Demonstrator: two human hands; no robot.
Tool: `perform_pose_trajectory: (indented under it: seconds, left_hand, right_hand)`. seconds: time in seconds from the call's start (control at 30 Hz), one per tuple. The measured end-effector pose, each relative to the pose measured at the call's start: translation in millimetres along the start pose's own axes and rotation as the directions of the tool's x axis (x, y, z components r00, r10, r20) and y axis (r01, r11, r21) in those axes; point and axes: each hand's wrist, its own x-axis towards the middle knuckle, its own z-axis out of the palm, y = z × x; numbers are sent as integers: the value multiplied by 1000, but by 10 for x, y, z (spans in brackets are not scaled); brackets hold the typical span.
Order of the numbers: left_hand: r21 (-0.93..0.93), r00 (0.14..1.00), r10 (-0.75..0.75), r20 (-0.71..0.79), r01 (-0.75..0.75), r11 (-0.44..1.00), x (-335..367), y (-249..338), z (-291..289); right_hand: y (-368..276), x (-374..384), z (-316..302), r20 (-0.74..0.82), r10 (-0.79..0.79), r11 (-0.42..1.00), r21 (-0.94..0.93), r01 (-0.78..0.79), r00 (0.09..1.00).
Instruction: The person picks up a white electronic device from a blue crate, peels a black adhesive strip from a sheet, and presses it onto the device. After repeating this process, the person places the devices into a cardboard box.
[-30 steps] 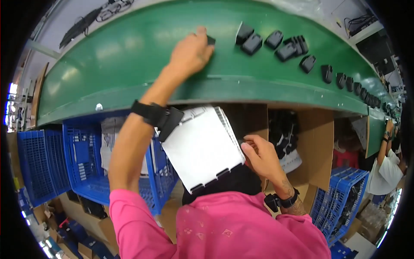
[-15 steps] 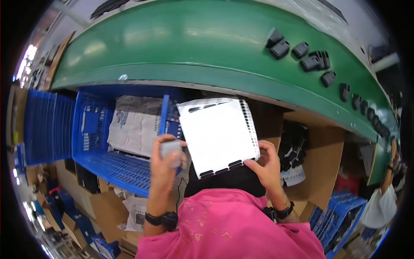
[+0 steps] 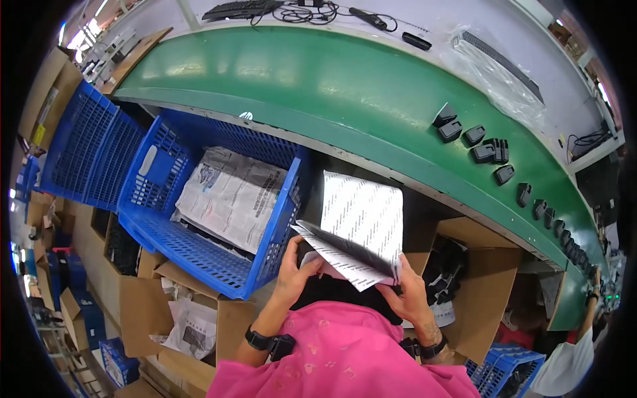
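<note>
A folded white sticker sheet [image 3: 363,209], its backing covered in rows of small grey print, stands half open in front of my body. My right hand [image 3: 408,295] pinches its lower right edge, thumb in front. My left hand [image 3: 292,275] is closed just below the sheet's lower left flap. By its thumb shows a pale edge of a small grey block [image 3: 309,259], mostly hidden by the fingers and the flap.
A blue crate [image 3: 189,245] with printed paper inside stands at left. Beyond is a green bench [image 3: 285,73] with several black plastic parts [image 3: 484,151]. An open cardboard box [image 3: 488,278] holds black pieces at right. Another person's arm [image 3: 587,308] reaches in at far right.
The sheet has turned from its plain white face with black strips to the printed backing, and has folded open. My left hand has moved right and in under it. The view has shifted.
</note>
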Motion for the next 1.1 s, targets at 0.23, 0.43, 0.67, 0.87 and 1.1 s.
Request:
perform_pose_trajectory:
  seconds: [0.23,0.43,0.67,0.87,1.1]
  left_hand:
    - [-144,972,229,44,-221,965,-219,1014,140]
    - [57,873,327,362,-371,927,37,1494,499]
    - [-269,970,1,244,67,961,-119,745,486]
    - [-273,904,-390,177,426,863,386,164,2]
    - [220,989,-64,-130,92,971,360,231,72]
  right_hand:
    - [-974,46,-523,11,-138,985,-106,139,990]
    - [-1483,-184,-1172,3,644,648,530,-547,765]
    - [-1524,344,-784,84,264,664,707,-244,961]
    - [183,504,-222,4,255,763,613,-204,967]
    - [64,513,-197,-242,250,967,102,-232,937]
